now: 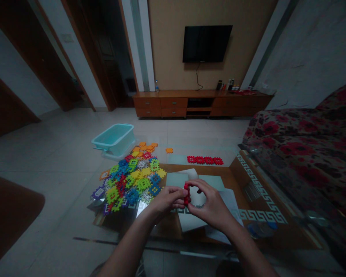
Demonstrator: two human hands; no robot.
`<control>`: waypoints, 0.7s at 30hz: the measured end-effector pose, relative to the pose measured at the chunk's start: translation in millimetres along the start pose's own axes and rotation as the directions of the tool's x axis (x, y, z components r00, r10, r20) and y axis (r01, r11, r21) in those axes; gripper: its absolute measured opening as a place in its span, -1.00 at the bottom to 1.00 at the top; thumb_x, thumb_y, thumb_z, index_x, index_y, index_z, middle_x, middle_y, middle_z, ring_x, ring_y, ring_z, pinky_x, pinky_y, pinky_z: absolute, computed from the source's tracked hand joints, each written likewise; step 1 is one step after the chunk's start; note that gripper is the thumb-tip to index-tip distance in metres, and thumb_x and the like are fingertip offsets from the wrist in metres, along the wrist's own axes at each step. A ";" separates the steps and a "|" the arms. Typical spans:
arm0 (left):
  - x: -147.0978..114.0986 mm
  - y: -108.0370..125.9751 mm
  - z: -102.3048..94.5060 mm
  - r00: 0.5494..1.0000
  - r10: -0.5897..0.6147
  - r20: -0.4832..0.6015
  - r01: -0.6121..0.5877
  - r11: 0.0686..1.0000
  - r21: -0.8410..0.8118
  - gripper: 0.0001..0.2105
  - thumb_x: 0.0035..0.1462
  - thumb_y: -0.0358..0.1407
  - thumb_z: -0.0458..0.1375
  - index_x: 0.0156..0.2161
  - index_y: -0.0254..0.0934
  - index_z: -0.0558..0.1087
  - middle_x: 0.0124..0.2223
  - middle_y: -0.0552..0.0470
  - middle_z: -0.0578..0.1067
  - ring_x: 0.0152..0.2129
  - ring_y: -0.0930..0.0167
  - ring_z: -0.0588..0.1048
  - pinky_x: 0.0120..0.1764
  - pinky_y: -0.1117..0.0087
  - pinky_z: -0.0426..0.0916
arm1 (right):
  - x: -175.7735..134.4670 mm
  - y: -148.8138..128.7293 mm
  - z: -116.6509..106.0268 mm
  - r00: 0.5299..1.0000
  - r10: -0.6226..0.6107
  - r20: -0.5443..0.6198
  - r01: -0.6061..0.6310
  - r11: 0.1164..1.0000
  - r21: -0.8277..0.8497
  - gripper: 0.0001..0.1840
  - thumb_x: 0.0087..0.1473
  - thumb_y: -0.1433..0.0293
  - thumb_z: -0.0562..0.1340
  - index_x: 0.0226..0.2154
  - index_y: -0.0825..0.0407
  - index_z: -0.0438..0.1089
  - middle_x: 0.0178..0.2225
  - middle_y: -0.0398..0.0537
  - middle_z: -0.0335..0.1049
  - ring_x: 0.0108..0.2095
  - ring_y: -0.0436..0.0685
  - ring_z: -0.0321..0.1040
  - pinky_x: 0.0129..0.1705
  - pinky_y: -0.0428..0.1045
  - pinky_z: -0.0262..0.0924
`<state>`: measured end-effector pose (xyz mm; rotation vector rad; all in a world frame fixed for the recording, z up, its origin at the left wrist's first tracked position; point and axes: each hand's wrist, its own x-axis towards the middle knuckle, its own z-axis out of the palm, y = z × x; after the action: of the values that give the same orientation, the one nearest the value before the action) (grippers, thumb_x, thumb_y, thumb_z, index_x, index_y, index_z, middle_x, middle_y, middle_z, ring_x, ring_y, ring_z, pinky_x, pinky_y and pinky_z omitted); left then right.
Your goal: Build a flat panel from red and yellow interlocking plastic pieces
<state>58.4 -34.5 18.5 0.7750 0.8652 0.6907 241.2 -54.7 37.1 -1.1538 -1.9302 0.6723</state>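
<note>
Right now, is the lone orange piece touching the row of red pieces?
Apart: the head view shows a clear gap between the lone orange piece and the row of red pieces.

Dim overall, with dark, stretched edges.

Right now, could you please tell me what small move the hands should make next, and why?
I would probably move the red piece towards the row of four red pieces: the left hand and right hand both grip it, and the matching row lies beyond them.

Wall-mounted television above wooden cabinet
</note>
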 end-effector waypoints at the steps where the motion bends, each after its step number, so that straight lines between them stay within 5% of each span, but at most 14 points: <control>1: 0.0 -0.2 -0.1 1.000 0.008 0.004 -0.008 1.000 -0.001 -0.58 -0.13 -0.07 0.42 -0.29 -0.42 0.57 -0.32 -0.12 0.59 -0.49 0.50 0.50 -0.28 0.46 0.34 | -0.1 0.0 0.2 1.000 0.001 -0.003 -0.001 1.000 -0.005 -0.48 -0.14 0.53 0.28 -0.05 -0.06 0.36 -0.08 -0.05 0.43 -0.07 0.16 0.38 -0.05 0.07 0.29; 21: -2.5 -1.0 -2.0 0.997 0.046 0.060 -0.047 0.999 0.017 -0.66 -0.04 -0.13 0.38 -0.27 -0.42 0.60 -0.31 -0.13 0.57 -0.41 0.48 0.48 -0.24 0.48 0.31 | -1.7 0.6 -0.5 1.000 -0.010 -0.004 0.010 1.000 -0.005 -0.49 -0.11 0.52 0.28 -0.03 -0.05 0.37 -0.08 -0.04 0.43 -0.06 0.17 0.38 -0.05 0.08 0.30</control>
<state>55.7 -36.4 17.8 0.8299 0.8025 0.6983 242.4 -55.9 36.4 -1.1473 -1.9339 0.6590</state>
